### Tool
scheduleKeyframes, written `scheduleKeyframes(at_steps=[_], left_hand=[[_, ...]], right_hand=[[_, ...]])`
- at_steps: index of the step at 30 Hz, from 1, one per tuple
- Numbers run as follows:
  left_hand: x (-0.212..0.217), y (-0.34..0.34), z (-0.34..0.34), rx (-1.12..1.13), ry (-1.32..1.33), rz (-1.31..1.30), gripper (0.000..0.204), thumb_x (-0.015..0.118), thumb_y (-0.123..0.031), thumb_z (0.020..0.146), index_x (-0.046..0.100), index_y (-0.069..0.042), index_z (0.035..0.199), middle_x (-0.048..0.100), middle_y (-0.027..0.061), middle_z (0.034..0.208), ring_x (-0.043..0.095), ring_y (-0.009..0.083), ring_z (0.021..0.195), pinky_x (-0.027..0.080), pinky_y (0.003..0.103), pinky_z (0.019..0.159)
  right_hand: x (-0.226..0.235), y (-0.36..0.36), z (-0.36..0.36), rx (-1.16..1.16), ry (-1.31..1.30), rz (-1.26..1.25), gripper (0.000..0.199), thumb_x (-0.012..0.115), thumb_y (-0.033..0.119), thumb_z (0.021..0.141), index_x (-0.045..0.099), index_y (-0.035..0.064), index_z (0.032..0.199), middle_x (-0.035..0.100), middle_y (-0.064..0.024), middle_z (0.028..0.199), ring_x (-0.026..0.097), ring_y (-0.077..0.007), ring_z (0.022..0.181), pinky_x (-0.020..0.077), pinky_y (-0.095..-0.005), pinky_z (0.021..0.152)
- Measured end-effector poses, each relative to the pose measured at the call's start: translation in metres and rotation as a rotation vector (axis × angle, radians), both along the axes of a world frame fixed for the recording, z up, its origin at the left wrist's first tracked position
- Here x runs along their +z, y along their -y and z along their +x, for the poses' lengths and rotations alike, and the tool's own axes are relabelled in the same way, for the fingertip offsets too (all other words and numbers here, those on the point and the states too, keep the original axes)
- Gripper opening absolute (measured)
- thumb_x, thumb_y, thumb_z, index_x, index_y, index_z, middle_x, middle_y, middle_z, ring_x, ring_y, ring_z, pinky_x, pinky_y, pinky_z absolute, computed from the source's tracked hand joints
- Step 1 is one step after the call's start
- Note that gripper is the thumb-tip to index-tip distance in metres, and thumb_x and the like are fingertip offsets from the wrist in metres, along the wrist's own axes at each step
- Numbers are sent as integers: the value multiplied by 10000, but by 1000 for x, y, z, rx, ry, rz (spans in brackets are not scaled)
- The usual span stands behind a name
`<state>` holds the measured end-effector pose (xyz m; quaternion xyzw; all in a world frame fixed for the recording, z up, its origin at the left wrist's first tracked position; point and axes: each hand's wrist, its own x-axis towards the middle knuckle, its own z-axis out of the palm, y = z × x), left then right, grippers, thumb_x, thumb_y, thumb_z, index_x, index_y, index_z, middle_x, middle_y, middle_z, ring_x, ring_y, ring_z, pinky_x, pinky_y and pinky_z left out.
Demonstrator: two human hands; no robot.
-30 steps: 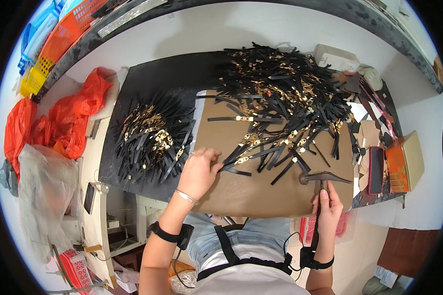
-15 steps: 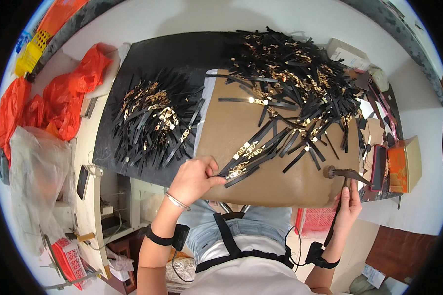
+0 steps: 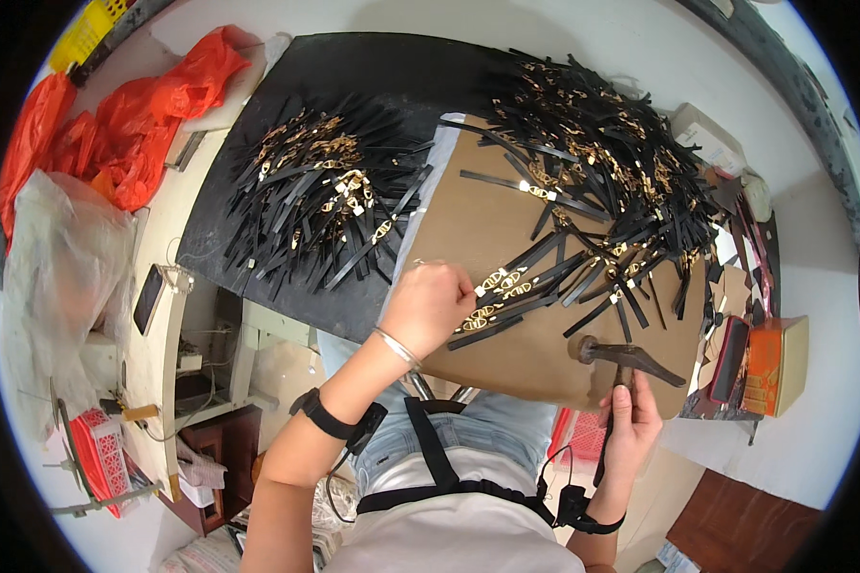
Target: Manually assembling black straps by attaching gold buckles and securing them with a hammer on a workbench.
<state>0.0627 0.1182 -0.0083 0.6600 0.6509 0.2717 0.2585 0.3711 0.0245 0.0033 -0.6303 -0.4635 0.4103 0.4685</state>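
White worktable [image 3: 373,19] w/ black mat [image 3: 354,76] top centre, brown board [image 3: 478,229] centre, red bags [image 3: 143,115] upper left.

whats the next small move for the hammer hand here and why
Probably lift the hammer and bring it left to the gold buckles. The left hand pins a small bunch of black straps flat on the brown board, buckles exposed just past its fingers, while the right hand rests the hammer head on the board, apart from them.

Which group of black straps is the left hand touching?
The small bunch on the brown board's near edge, under the left hand, apart from both big piles.
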Motion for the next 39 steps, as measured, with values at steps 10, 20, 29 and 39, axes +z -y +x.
scheduleKeyframes(at_steps=[10,20,29,39], left_hand=[[-2,-14,0,-101,-29,-4,124,736,-114,762,693,2,760,696,155,713,695,293,658,557,374,647],[-2,-14,-18,-211,-450,407,136,642,-36,810,650,-25,945,594,119,853,616,321,841,526,400,769],[7,29,16,-24,-37,367,59,695,-46,851,695,-31,908,616,106,889,615,320,866,512,414,773],[4,4,17,-19,57,-70,183,798,-119,769,688,4,848,676,141,788,673,288,718,532,383,686]], right_hand=[[-11,-12,-1,9,3,-6,441,605,100,1009,521,-22,1424,628,-63,780,516,-84,570,416,-214,482],[-13,-15,0,-18,-24,-31,457,606,115,1010,504,-33,1431,627,-63,773,520,-89,574,428,-220,494],[-12,-21,-5,22,-51,-52,444,600,94,1011,509,-39,1424,631,-64,801,518,-82,590,430,-221,510],[-27,-18,-6,119,382,140,382,688,143,969,623,-47,1294,625,-12,761,504,-57,601,412,-211,532]])
